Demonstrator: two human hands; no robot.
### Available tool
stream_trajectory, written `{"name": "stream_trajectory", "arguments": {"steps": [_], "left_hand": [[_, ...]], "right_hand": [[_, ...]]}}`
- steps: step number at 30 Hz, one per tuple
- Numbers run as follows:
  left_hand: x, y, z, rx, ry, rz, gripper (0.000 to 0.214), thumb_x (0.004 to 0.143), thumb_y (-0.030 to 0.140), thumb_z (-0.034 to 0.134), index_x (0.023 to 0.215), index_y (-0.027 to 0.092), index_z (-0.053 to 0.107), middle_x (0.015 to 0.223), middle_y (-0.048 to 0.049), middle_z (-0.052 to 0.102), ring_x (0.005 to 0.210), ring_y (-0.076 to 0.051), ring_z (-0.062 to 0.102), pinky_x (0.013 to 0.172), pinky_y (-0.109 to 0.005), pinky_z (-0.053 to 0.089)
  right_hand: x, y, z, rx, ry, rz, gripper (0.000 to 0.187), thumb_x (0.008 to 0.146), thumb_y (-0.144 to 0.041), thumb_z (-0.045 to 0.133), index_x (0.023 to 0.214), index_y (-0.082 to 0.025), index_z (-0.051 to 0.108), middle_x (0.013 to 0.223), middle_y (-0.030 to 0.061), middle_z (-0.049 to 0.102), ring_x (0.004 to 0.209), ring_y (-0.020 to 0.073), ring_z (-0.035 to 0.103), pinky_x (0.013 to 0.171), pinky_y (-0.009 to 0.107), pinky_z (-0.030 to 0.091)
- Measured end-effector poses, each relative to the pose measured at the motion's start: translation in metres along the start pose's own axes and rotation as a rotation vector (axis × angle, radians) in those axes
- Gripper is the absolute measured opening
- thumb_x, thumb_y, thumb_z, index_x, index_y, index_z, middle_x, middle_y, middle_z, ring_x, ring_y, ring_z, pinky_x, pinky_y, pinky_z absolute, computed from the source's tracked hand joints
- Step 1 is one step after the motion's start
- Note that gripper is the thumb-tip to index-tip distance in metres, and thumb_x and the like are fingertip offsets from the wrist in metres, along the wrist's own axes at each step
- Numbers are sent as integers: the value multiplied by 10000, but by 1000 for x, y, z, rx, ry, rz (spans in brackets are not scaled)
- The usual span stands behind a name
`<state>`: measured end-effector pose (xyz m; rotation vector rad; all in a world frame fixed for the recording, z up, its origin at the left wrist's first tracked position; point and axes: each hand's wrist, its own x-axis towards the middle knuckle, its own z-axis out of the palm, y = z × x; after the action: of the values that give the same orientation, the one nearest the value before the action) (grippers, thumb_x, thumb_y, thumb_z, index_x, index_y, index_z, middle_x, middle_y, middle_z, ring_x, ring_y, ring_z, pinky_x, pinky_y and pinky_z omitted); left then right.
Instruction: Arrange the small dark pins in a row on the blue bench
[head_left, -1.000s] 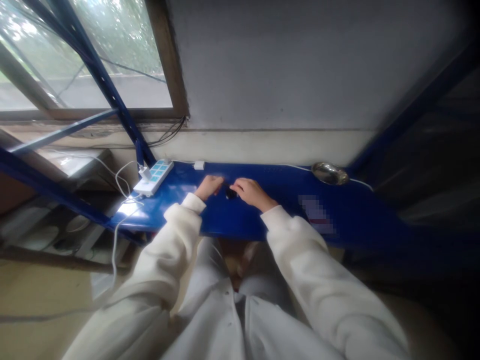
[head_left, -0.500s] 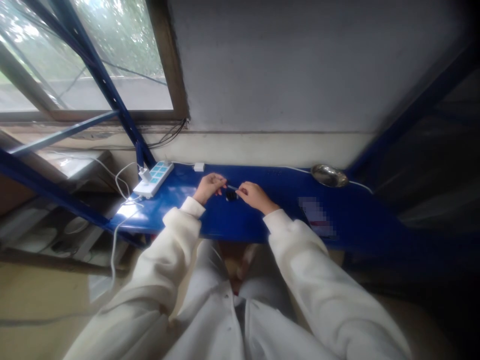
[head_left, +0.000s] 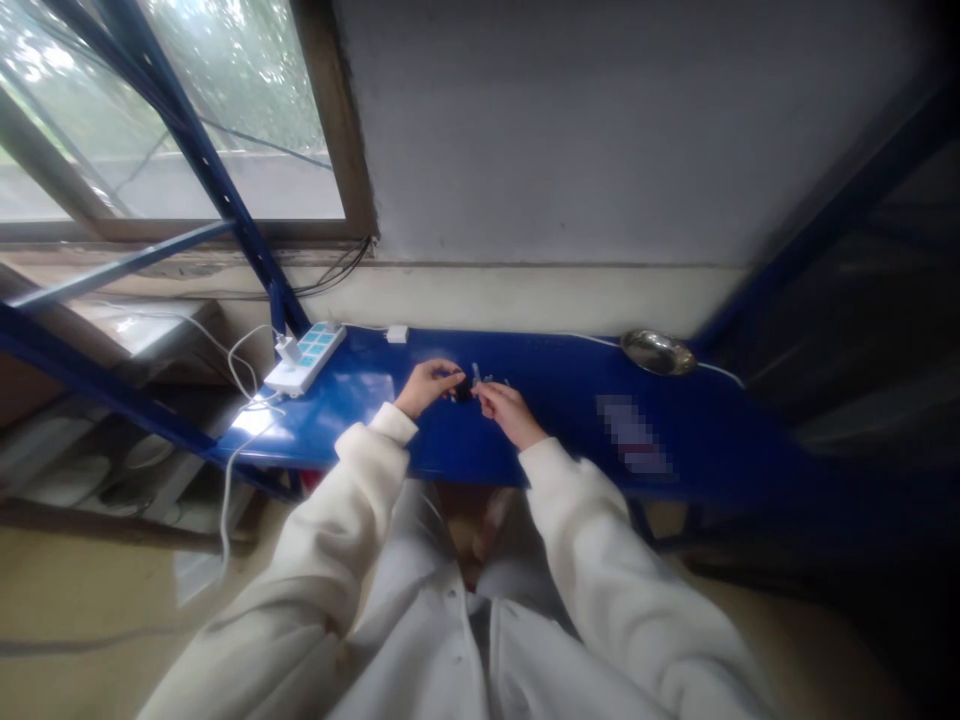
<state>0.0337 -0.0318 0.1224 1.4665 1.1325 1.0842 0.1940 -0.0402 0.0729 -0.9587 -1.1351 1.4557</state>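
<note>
My left hand (head_left: 430, 386) is closed, with its fingertips pinched at a small black object (head_left: 463, 390) low over the blue tabletop (head_left: 540, 370). What kind of thing the black object is, I cannot make out. Close on its right, my right hand (head_left: 506, 406) is also closed, thumb and finger pinching a small clear piece (head_left: 475, 373) that sticks up from the fingertips. Just behind the right fingers another small clear bit (head_left: 489, 379) shows, too blurred to name. The two hands are a short gap apart.
A white power strip (head_left: 306, 360) with a plug and cables lies at the table's left end. A white adapter (head_left: 397, 334) sits at the back edge. On the right are a shiny metal bowl (head_left: 658, 352) and a pixelated flat item (head_left: 634, 435). Blue posts (head_left: 217, 180) flank the table.
The thin clear strip stretched between both hands is gone from there. My left fingers have come down to the black object, and my right hand has turned, holding a clear piece upright.
</note>
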Motion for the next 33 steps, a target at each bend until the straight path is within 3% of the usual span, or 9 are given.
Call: {"name": "stream_trajectory", "arguments": {"steps": [6,16,24,33], "left_hand": [[1,-8,12,-69,-59,9,349,621,331,655,834,76,549,566,-12,576,470,-82,542,445,-193,432],[3,-20,16,-91,-107,-11,340,597,291,676,828,55,594,578,-14,598,516,-72,545,561,-215,457],[10,-26,24,-214,-122,-54,347,599,159,673,897,62,526,692,-40,627,572,-82,581,603,-229,470],[16,-31,31,-152,-92,-59,281,645,240,649,831,65,532,602,-32,603,555,-89,578,570,-222,472]], "right_hand": [[-11,-2,11,-229,-54,-37,298,640,-448,581,645,-149,575,453,-59,426,405,50,357,411,207,257],[-1,-3,1,-405,-37,-114,312,624,-461,581,659,-152,558,532,-33,514,433,61,422,428,200,338],[6,-4,-12,-448,-17,-125,261,635,-389,581,711,-140,561,590,-2,566,434,62,455,429,196,367],[5,-10,-47,-521,64,-45,216,645,-334,587,710,-130,562,581,7,578,426,64,468,438,201,386]]}}
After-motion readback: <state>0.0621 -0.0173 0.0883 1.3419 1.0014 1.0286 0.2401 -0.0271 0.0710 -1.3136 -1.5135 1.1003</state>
